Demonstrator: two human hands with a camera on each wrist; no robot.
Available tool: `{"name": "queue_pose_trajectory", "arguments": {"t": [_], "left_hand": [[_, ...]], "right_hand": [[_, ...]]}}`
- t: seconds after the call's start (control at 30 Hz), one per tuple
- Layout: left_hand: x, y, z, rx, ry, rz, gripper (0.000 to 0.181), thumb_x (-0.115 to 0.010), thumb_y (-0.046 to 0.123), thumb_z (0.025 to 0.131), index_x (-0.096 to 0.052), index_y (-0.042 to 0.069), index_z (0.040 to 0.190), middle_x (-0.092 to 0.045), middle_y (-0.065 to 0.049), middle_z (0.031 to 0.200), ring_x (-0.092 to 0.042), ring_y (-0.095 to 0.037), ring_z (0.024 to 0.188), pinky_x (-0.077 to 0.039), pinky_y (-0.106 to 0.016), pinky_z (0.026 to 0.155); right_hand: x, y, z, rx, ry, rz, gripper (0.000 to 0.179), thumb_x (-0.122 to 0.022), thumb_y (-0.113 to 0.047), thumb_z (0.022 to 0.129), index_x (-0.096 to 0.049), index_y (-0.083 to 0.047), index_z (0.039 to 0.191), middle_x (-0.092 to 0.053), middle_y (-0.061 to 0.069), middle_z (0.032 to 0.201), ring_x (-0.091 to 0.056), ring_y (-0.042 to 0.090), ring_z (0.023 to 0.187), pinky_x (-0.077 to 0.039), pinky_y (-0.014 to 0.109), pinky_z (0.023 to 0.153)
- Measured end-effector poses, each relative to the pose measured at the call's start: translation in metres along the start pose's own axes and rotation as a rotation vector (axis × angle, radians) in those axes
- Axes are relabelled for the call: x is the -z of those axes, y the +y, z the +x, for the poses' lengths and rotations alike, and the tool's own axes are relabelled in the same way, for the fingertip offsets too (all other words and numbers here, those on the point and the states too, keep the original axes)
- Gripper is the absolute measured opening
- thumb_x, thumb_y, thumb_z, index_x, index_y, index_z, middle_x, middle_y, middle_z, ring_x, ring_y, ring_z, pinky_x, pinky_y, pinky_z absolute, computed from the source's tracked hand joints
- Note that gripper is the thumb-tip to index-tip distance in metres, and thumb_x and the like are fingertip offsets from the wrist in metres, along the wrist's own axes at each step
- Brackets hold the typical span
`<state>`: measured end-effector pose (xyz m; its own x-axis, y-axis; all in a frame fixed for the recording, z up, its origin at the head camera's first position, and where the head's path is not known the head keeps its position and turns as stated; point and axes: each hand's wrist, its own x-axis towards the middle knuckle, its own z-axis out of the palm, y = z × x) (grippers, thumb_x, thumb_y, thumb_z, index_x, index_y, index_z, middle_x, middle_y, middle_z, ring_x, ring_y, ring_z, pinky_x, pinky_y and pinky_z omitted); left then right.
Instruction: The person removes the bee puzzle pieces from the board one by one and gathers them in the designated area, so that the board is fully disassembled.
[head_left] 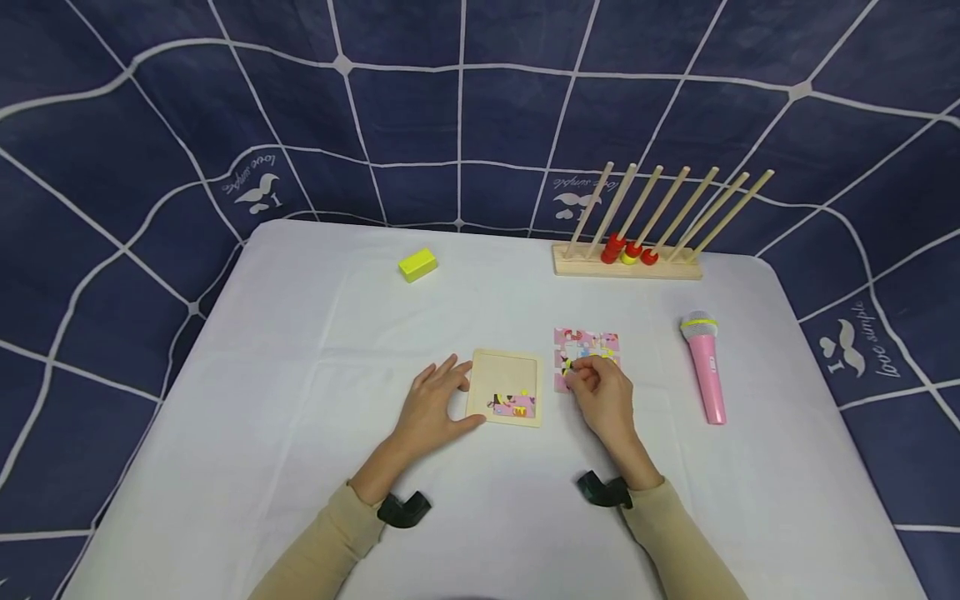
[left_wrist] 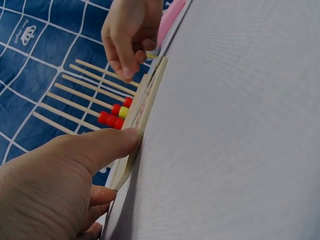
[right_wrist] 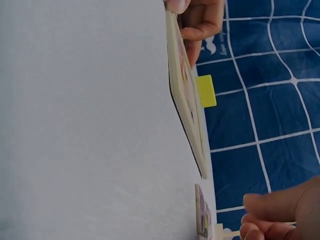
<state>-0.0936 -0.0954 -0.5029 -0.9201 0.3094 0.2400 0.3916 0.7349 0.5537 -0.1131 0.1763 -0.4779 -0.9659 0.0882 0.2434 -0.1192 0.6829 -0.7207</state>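
A square wooden puzzle tray (head_left: 506, 356) lies mid-table, with a few joined pink puzzle pieces (head_left: 514, 406) in its lower right corner. My left hand (head_left: 431, 408) holds the tray by its left side, thumb at the near corner and fingers farther up; the left wrist view shows the thumb (left_wrist: 117, 142) against its edge. Right of the tray lies a set of loose pink puzzle pieces (head_left: 588, 340). Over their near part hovers my right hand (head_left: 606, 398), fingers bent downward. The right wrist view shows its thumb (right_wrist: 270, 202) apart from the fingertips, with nothing visible between.
Behind stands a wooden bead rack (head_left: 630, 268) with upright sticks and several red and yellow beads. A pink toy microphone (head_left: 707, 375) lies at the right. Back left sits a yellow block (head_left: 417, 265). A blue checked cloth (head_left: 412, 108) hangs beyond the white table (head_left: 300, 467).
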Motion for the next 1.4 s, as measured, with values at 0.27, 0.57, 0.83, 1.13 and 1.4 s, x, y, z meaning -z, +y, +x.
{"name": "queue_pose_trajectory", "arguments": {"t": [0.27, 0.57, 0.83, 1.13, 1.4], "left_hand": [[0.001, 0.001, -0.001, -0.015, 0.019, 0.006, 0.043, -0.086, 0.035, 0.07, -0.057, 0.012, 0.091, -0.06, -0.01, 0.137, -0.048, -0.034, 0.135, -0.036, -0.056, 0.109], [0.001, 0.0, 0.0, -0.015, 0.005, 0.005, 0.044, -0.086, 0.036, 0.071, -0.057, 0.012, 0.092, -0.06, -0.009, 0.138, -0.048, -0.033, 0.136, -0.035, -0.056, 0.11], [0.001, -0.001, -0.001, -0.017, 0.003, 0.004, 0.044, -0.086, 0.036, 0.071, -0.057, 0.011, 0.092, -0.06, -0.009, 0.138, -0.047, -0.033, 0.136, -0.034, -0.056, 0.11], [0.0, -0.001, -0.001, -0.022, 0.02, 0.014, 0.043, -0.086, 0.036, 0.07, -0.057, 0.012, 0.091, -0.06, -0.009, 0.137, -0.048, -0.033, 0.136, -0.035, -0.056, 0.11], [0.001, -0.001, -0.001, -0.014, 0.015, 0.004, 0.044, -0.087, 0.035, 0.07, -0.057, 0.012, 0.091, -0.06, -0.009, 0.137, -0.048, -0.033, 0.136, -0.034, -0.056, 0.11]], "right_hand": [[-0.013, -0.024, -0.008, 0.118, -0.159, 0.066, 0.019, -0.077, -0.003, 0.08, -0.07, 0.001, 0.096, -0.06, 0.007, 0.078, -0.048, 0.012, 0.066, -0.038, 0.019, 0.057], [-0.026, -0.047, -0.022, 0.14, -0.296, 0.094, 0.03, -0.083, -0.006, 0.074, -0.071, -0.001, 0.101, -0.058, 0.006, 0.079, -0.048, 0.009, 0.066, -0.038, 0.019, 0.059], [-0.03, -0.047, -0.026, 0.141, -0.322, 0.059, 0.033, -0.084, -0.006, 0.072, -0.072, -0.001, 0.102, -0.058, 0.005, 0.077, -0.046, 0.01, 0.065, -0.035, 0.02, 0.06], [-0.038, -0.044, -0.028, 0.1, -0.347, 0.005, 0.029, -0.085, -0.004, 0.07, -0.073, -0.004, 0.097, -0.057, 0.002, 0.077, -0.044, 0.009, 0.064, -0.034, 0.019, 0.056], [-0.04, -0.045, -0.03, 0.078, -0.343, -0.015, 0.024, -0.084, -0.003, 0.072, -0.07, -0.007, 0.091, -0.055, 0.002, 0.078, -0.045, 0.009, 0.064, -0.034, 0.019, 0.056]]}}
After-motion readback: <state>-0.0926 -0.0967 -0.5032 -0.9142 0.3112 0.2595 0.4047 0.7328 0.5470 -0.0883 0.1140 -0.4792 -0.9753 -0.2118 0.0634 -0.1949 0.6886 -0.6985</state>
